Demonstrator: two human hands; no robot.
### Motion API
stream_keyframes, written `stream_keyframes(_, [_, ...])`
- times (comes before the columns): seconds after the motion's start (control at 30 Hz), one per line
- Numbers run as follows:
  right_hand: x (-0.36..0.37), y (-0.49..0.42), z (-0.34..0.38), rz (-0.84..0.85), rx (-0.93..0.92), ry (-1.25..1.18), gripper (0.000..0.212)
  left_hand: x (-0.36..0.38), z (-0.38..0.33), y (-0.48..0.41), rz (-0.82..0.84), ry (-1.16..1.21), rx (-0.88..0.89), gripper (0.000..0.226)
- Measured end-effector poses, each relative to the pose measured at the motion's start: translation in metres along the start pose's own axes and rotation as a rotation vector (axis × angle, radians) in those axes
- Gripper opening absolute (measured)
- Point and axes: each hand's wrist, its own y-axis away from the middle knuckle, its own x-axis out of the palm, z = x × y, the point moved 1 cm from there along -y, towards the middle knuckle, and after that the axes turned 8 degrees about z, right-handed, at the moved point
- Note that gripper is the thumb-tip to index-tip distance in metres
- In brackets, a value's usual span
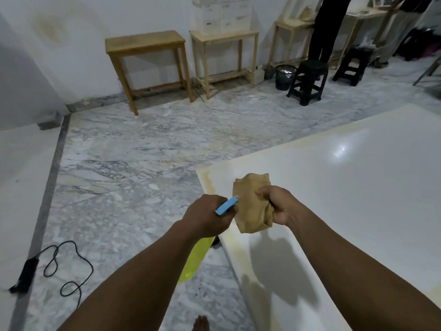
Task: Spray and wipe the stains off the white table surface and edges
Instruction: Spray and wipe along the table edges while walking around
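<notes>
The white table (346, 187) fills the right side of the view, with yellowish stains along its left and far edges and at the near corner. My left hand (207, 216) is closed round a spray bottle; its blue nozzle head (226, 206) points toward the cloth, and the yellow bottle body (194, 259) hangs below my forearm. My right hand (276, 204) grips a tan cloth (251, 201) and holds it up just above the table's corner. The cloth hangs folded in front of the nozzle.
Marble floor lies to the left of the table. A black cable and power adapter (47, 268) lie on the floor at lower left. Wooden side tables (148, 44) line the far wall, with black stools (310, 80), a bin (285, 76) and a standing person (327, 27) beyond.
</notes>
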Motion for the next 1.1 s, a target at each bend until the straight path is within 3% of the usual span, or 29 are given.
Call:
stream_keyframes(0.17, [0.028, -0.061, 0.021, -0.125, 0.067, 0.411, 0.02, -0.022, 0.059, -0.028, -0.019, 0.196, -0.002, 0.051])
stream_keyframes(0.27, [0.051, -0.118, 0.039, -0.177, -0.018, 0.692, 0.04, -0.031, 0.1, -0.041, -0.052, 0.295, -0.038, 0.05])
stream_keyframes(0.37, [0.084, -0.175, 0.056, -0.316, -0.118, 1.145, 0.027, -0.035, 0.143, -0.053, -0.054, 0.315, -0.059, 0.047])
stream_keyframes(0.47, [0.125, -0.231, 0.052, -0.305, -0.164, 1.344, 0.044, -0.034, 0.183, -0.066, -0.07, 0.334, -0.084, 0.046])
stream_keyframes(0.57, [0.151, -0.282, 0.018, -0.174, -0.043, 1.561, 0.05, -0.031, 0.215, -0.08, -0.089, 0.329, -0.087, 0.046])
stream_keyframes(0.63, [0.157, -0.297, -0.001, -0.218, -0.049, 1.757, 0.067, -0.029, 0.229, -0.086, -0.082, 0.358, -0.092, 0.046])
stream_keyframes(0.7, [0.15, -0.308, -0.009, -0.337, -0.231, 1.808, 0.073, -0.027, 0.24, -0.091, -0.082, 0.39, -0.101, 0.044])
stream_keyframes(0.83, [0.116, -0.325, -0.034, -0.272, -0.448, 1.813, 0.066, -0.019, 0.253, -0.099, -0.08, 0.402, -0.104, 0.043])
stream_keyframes(1.1, [0.11, -0.33, -0.051, -0.307, -0.483, 1.786, 0.056, 0.001, 0.257, -0.108, -0.031, 0.408, -0.084, 0.044])
